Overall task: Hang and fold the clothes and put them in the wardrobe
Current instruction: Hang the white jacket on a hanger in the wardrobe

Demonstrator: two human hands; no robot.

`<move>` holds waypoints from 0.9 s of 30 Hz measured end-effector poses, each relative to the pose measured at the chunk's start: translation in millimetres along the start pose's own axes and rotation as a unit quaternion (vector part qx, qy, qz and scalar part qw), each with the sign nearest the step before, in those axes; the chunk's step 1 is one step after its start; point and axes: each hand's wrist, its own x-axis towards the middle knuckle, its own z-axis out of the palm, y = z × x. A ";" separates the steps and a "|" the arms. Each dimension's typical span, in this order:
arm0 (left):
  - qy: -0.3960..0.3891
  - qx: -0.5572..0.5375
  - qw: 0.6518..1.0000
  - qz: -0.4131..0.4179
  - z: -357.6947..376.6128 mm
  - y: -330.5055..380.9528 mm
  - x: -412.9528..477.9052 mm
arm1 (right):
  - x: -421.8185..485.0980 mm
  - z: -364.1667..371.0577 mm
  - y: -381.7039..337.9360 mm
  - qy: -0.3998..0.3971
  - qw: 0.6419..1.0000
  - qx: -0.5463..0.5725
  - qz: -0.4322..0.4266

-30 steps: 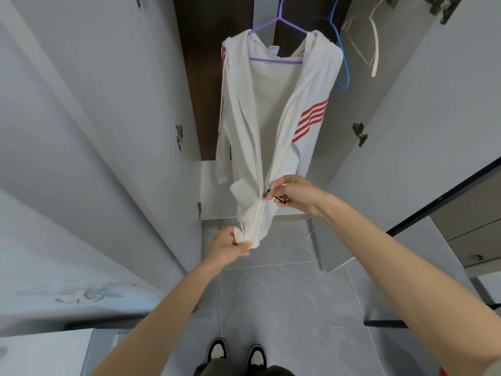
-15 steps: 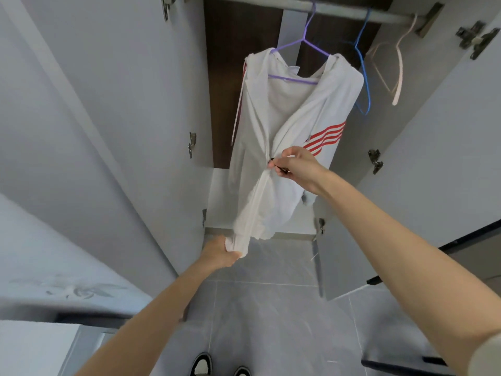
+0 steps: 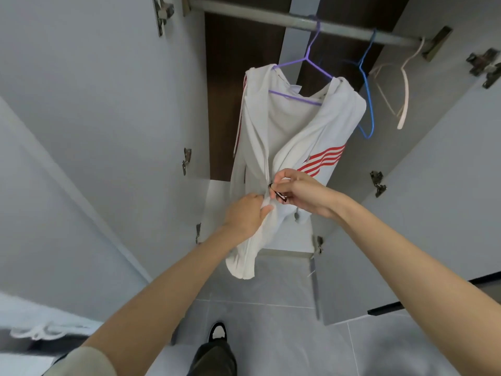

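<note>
Between hands: hanging white jacket (image 3: pixel 284 147); left hand (image 3: pixel 248 214) grips front, right hand (image 3: pixel 296 191) pinches zipper pull (image 3: pixel 278 195).

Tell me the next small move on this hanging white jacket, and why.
Probably draw the zipper pull a little higher with the right hand, the left hand gripping the white jacket taut below it. The jacket hangs on the purple hanger, and its front gapes open above the pull.

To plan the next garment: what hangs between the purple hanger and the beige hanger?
A bare blue hanger on the rail, between the purple hanger and the beige hanger; the head view shows it.
</note>
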 end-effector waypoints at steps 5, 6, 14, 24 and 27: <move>-0.042 -0.016 0.999 0.014 -6.0 -22.4 31.6 | 33.2 -14.3 -13.3 0.086 0.987 0.134 0.007; -0.052 -0.027 0.998 0.008 -6.1 -30.0 36.5 | 42.5 -16.6 -20.6 0.103 0.984 0.145 -0.004; -0.166 0.047 0.982 -0.075 12.8 -90.6 60.1 | 105.8 -51.0 -89.6 0.196 0.967 0.133 -0.097; 0.077 -0.064 0.995 0.016 -60.8 -14.0 196.2 | 138.9 -75.6 -100.1 0.092 0.994 0.038 -0.046; 0.071 -0.019 0.997 0.030 -59.0 -10.8 218.5 | 147.8 -87.5 -99.7 0.102 0.993 0.038 -0.048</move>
